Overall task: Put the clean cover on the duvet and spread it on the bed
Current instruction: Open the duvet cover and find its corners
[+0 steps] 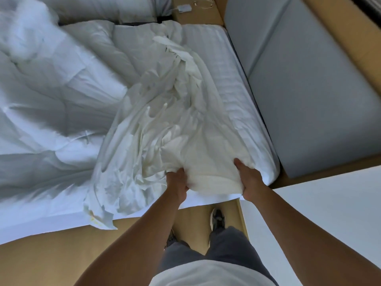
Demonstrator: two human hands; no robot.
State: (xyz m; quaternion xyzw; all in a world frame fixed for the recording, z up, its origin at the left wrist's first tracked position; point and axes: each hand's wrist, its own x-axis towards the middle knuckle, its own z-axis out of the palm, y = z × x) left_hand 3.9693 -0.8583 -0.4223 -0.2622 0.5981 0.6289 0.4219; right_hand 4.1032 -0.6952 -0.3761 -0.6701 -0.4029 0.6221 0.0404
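Fingers (239, 164) of left hand (179, 183) and right hand (250, 182) clench crumpled cream fabric cover (185, 124). Puffy white duvet (61, 89) lies beside. Grey padded bench (305, 83) flanks white bed (237, 96).

Arms outstretched, left hand (178, 182) and right hand (249, 180) gripping cover (195, 141)

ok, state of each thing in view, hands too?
cover: crumpled, bunched lengthwise on the bed
duvet: uncovered, rumpled, lying left of the cover
left hand: grips the cover's near end
right hand: grips the cover's near end
bed: sheet on, bare strip at right
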